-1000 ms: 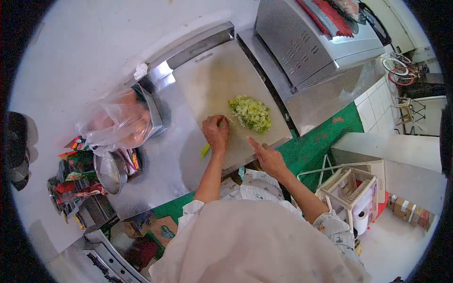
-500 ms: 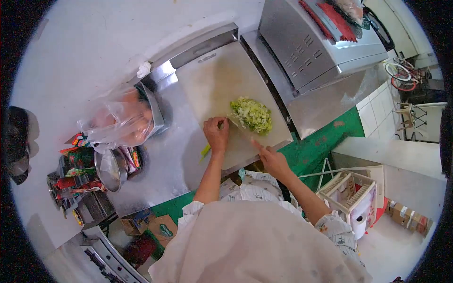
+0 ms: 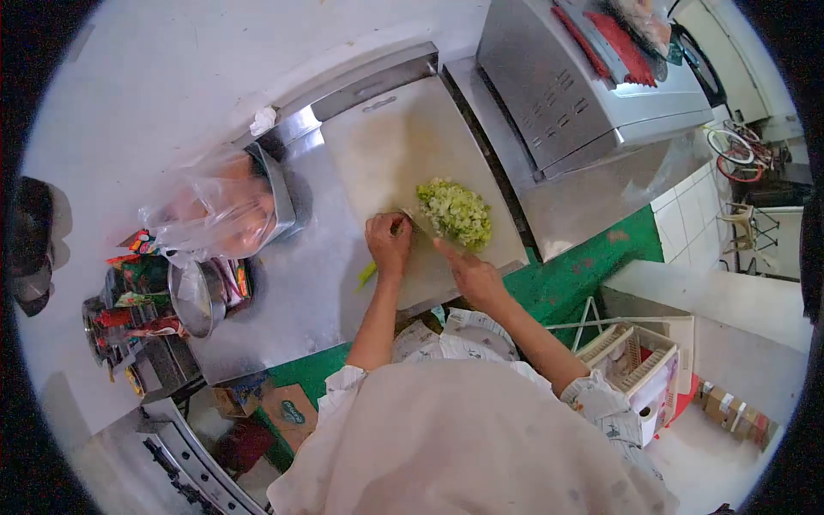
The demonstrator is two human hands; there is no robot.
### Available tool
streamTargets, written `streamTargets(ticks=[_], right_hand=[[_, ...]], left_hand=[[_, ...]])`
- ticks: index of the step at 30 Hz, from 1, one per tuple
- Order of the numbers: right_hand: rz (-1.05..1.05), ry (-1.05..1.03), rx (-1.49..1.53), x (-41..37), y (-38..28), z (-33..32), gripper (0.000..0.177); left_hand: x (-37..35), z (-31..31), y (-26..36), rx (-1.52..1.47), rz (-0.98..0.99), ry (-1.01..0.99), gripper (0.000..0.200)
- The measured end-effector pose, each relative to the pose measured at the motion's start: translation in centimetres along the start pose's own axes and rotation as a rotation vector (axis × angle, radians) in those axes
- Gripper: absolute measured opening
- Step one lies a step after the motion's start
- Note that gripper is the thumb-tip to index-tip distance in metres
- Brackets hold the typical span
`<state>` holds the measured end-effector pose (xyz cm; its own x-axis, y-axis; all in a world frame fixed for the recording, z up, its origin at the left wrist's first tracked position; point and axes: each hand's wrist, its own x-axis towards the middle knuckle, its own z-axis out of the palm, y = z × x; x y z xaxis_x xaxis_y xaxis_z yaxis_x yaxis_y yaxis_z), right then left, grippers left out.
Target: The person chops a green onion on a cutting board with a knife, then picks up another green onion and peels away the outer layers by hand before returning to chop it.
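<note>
The left hand [image 3: 389, 241] curls over a green stalk [image 3: 369, 275], its grip pinching the stalk down on the cutting board [image 3: 386, 146]; the stalk's tail sticks out at 7 o'clock of the hand. The right hand [image 3: 470, 275] has its grip closed on a knife [image 3: 422, 228], forefinger along the spine, blade edge-on between the two hands. The chopped greens [image 3: 455, 210] are heaped at 2 o'clock of the left hand.

To cut well, I judge, the left fingertips should stay tucked, the slices thin, the heap clear of the blade.

At 9 o'clock on the desk [image 3: 300, 292], a metal bowl [image 3: 279, 193] holds a plastic bag [image 3: 210, 219], contents blurred. A smaller bowl [image 3: 193, 300] sits below it among packets.
</note>
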<state>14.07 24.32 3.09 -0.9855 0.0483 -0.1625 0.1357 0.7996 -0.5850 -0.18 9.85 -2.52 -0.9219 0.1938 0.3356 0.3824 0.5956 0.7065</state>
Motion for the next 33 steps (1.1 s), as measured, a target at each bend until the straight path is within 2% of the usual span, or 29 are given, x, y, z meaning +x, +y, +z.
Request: streamTargets(ticks=[7,9,16,18,21,25,27,30,33], right_hand=[[0.072,-0.161,-0.02,-2.8,0.4,-2.6,0.068],[0.021,-0.051,0.088,-3.0,0.9,-2.3,0.068],[0.021,-0.108,0.035,-1.9,0.6,-2.4,0.065],[-0.07,-0.034,0.001,-1.3,1.2,-1.7,0.066],[-0.097,-0.023,0.014,0.4,1.3,-0.8,0.068],[-0.085,-0.019,0.016,-0.8,0.8,-1.9,0.067],[0.062,-0.193,-0.003,-2.1,0.8,-3.2,0.065],[0.019,-0.088,0.087,-3.1,1.4,-2.5,0.064],[0.017,-0.1,0.07,-2.8,1.1,-2.1,0.064]], left_hand=[[0.0,-0.1,0.1,0.007,0.059,0.08,0.01],[0.1,-0.1,0.3,-0.02,0.04,0.079,0.01],[0.2,-0.4,0.6,-0.054,0.0,0.052,0.009],[0.3,-0.4,0.5,-0.053,-0.001,0.047,0.01],[0.2,-0.4,0.9,-0.07,-0.038,0.052,0.009],[0.2,-0.7,0.8,-0.051,-0.022,0.043,0.009],[0.2,-0.7,0.9,-0.038,-0.043,0.042,0.009],[0.2,-0.8,1.2,-0.019,-0.073,0.031,0.008],[0.1,-0.8,0.7,-0.086,-0.06,0.02,0.008]])
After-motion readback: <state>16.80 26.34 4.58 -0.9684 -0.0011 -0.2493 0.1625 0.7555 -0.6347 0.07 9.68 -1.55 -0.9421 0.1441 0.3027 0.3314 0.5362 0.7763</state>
